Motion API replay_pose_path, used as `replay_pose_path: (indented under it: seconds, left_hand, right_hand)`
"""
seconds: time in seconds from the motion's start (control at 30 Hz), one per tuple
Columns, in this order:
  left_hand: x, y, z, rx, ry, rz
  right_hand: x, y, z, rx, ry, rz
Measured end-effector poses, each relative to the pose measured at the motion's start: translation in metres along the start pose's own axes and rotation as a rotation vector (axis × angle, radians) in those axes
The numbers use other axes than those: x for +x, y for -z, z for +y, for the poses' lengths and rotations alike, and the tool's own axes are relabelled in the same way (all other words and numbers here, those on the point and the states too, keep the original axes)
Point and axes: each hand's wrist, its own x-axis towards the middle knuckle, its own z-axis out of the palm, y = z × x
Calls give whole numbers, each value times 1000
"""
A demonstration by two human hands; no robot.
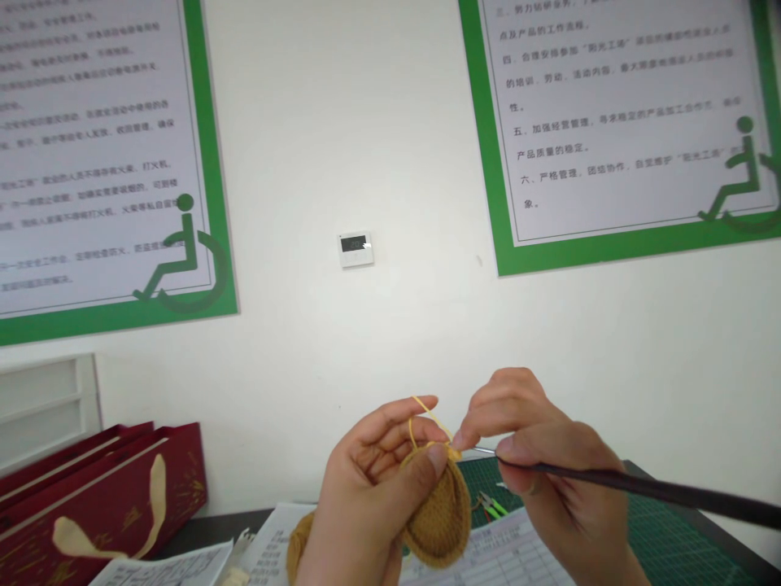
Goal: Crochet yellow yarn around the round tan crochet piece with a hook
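Note:
My left hand (381,480) pinches a brown crocheted piece (442,521), rounded and cupped, between thumb and fingers. Yellow yarn (432,413) loops over the raised left index finger and runs down to the top edge of the piece, where a few yellow stitches show. My right hand (543,448) grips a crochet hook (586,474) with a long dark handle. The hook's thin metal shaft points left to the yellow stitches, and the right fingertips touch that edge. Its very tip is hidden among yarn and fingers. Behind my left wrist sits more brown yarn work (298,545), partly covered.
Below the hands lie printed sheets (494,553) and a green cutting mat (665,529) on a dark table. Green-handled snips (493,505) rest behind the piece. Dark red gift bags (122,505) stand at left. On the wall are a thermostat (355,249) and green-framed posters (506,260).

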Motion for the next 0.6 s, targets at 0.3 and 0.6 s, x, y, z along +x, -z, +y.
replay_pose_path:
  seconds: [0.3,0.6]
  left_hand:
    - [0,5,1,-44,52,-57]
    - [-1,4,1,-127,145,-134]
  right_hand:
    - [0,0,-14,-411,159,-76]
    - [-9,-19,-1,-241,214,194]
